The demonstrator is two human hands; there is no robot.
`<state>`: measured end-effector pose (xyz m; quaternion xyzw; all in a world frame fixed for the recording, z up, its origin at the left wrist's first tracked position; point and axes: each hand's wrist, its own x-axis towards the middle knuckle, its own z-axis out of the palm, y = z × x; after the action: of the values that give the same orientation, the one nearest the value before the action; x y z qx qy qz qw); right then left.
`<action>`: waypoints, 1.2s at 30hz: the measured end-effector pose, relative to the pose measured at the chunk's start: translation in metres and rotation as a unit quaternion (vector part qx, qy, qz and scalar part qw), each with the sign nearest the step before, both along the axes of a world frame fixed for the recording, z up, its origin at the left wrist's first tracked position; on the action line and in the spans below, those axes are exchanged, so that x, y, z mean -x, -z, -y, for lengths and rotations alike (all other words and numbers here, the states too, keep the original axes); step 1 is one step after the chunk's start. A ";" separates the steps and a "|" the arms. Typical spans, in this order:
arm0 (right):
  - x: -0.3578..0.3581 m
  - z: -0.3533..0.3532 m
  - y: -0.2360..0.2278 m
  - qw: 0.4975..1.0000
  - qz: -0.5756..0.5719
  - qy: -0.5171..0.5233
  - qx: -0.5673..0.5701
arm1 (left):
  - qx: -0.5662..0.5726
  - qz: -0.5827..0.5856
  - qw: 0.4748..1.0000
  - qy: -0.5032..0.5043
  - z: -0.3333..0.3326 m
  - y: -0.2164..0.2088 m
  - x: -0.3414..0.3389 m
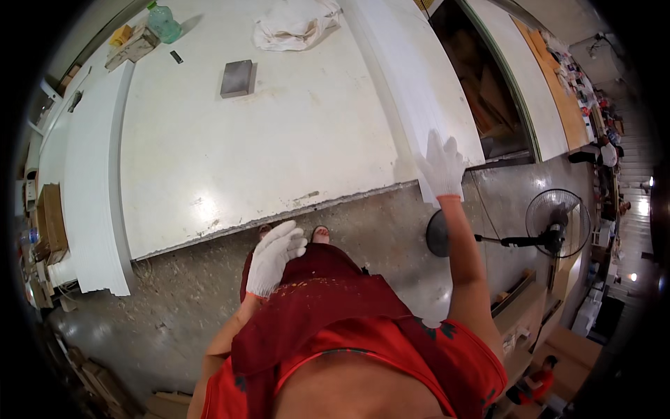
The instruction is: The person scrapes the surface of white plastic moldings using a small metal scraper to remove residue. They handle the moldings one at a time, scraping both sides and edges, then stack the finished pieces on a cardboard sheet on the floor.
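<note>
My right hand (pixel 442 167), in a white knit glove, rests with fingers spread on the near end of a stack of long white strips (pixel 412 84). That stack lies along the right side of a white worktable (pixel 265 160). In front of my dark red apron, my left hand (pixel 273 260), gloved too, hovers near the table's front edge. Its fingers are stretched out and nothing shows in them. Another pile of long white strips (pixel 98 181) runs along the table's left side, its ends jutting past the front edge.
On the table sit a grey block (pixel 236 78), a crumpled white cloth (pixel 296 26), a small black object (pixel 176 56) and a green-tinted bottle (pixel 164 25). A standing fan (pixel 556 230) is to my right. Beyond the right strips opens a dark bin (pixel 481 84) holding boards. Other people are farther right.
</note>
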<state>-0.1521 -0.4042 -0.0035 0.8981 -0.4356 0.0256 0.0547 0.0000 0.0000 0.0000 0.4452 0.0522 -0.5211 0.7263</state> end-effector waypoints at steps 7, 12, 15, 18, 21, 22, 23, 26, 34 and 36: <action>-0.028 0.011 -0.006 0.999 0.021 0.039 0.031 | 0.031 -0.001 0.999 0.025 0.012 -0.010 0.012; -0.003 -0.035 0.001 0.972 0.067 -0.089 0.206 | 0.051 -0.005 0.998 0.046 0.009 -0.006 0.019; 0.023 -0.079 0.018 0.990 0.084 -0.081 0.076 | 0.055 -0.001 0.998 0.038 0.008 -0.006 0.022; 0.032 -0.105 0.018 0.978 0.153 -0.095 0.107 | 0.038 -0.005 0.998 0.058 0.009 -0.004 0.021; 0.044 -0.096 0.025 0.952 0.287 -0.020 0.108 | 0.059 -0.015 0.994 0.091 0.012 -0.001 0.027; 0.045 -0.095 0.024 0.954 0.281 -0.006 0.103 | 0.060 -0.012 0.993 0.106 0.015 -0.003 0.028; 0.045 -0.095 0.027 0.953 0.289 -0.011 0.090 | 0.059 -0.011 0.991 0.117 0.016 -0.005 0.027; 0.047 -0.095 0.030 0.955 0.289 -0.025 0.058 | 0.058 -0.018 0.988 0.145 0.026 -0.006 0.034; 0.051 -0.130 0.039 0.890 0.444 0.092 -0.050 | 0.096 0.004 0.976 0.198 0.033 0.018 0.041; 0.074 -0.105 0.049 0.918 0.392 0.050 -0.048 | 0.067 0.019 0.969 0.235 0.049 0.021 0.041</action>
<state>-0.2264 -0.2991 -0.0529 0.7951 -0.4670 0.3513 -0.1626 -0.0409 -0.0488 -0.0208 0.4049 -0.1029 -0.6711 0.6124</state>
